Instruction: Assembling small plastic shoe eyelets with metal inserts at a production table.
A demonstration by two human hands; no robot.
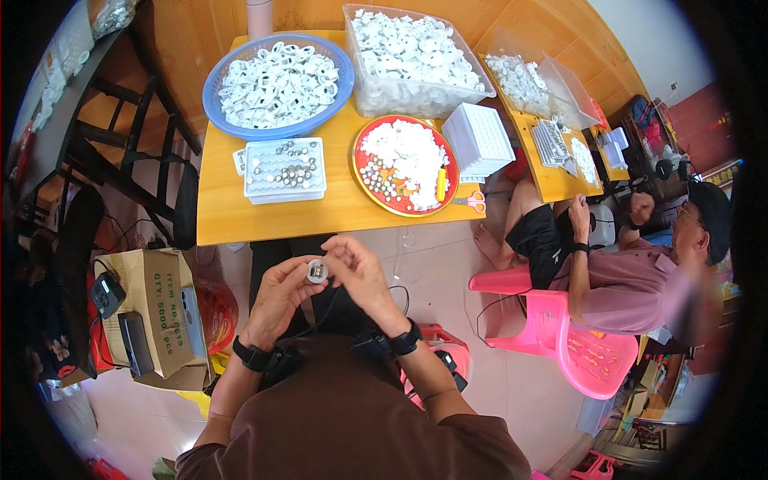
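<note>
My left hand [278,294] pinches a small round white plastic piece [318,271] with metal parts in its middle. At the right rim of that piece are the bent, closed fingers of my right hand [360,272]; whether they hold a small part is hidden. Both hands are in front of the table's near edge, above my lap. Beyond them, a red round tray [390,134] carries a heap of white plastic parts [404,152], small silvery round parts [382,178] and a yellow tool [442,185]. Left of it, a white compartment tray [262,189] holds several silvery round pieces [298,172].
A blue basket [346,88] and a clear bin [392,102] full of white parts stand at the back of the table [220,216]. Stacked white trays [480,140] and orange-handled scissors [478,202] are at the right. A seated co-worker [616,280] and a pink chair [596,360] are farther right; a cardboard box [156,308] is at left.
</note>
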